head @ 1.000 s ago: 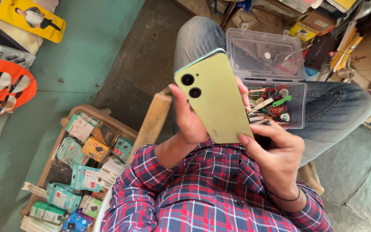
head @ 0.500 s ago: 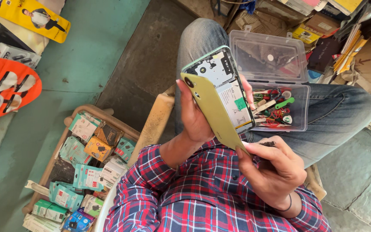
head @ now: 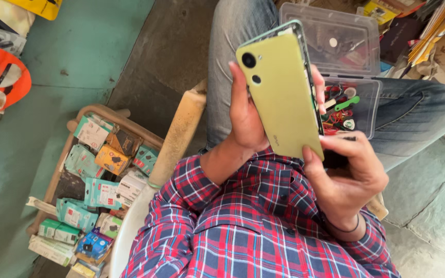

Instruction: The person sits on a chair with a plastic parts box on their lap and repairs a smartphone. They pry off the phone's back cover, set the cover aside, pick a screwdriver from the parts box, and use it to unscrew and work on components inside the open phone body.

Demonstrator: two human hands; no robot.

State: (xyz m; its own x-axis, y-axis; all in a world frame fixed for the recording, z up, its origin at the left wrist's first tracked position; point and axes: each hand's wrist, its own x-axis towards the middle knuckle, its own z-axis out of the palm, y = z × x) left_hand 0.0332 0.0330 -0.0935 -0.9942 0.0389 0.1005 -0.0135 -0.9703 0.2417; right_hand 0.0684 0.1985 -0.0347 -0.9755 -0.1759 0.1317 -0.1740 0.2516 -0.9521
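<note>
both hands grip green phone (head: 284, 95): left hand (head: 245, 116) wraps its side, right hand (head: 346, 172) pinches bottom corner.

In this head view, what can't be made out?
- Phone front: turned away, only its green back shows.
- Right hand fingertips: behind the phone.
- Left hand palm: hidden against the phone.
- Clear box contents: small coloured bits, too small to identify.
- Crate of packets: cut by the bottom edge.

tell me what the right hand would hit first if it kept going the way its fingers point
Probably the clear plastic box of small tools on the lap: the right hand grips the green phone's lower corner, fingers pointing up-frame toward it. Depth is unclear.
</note>
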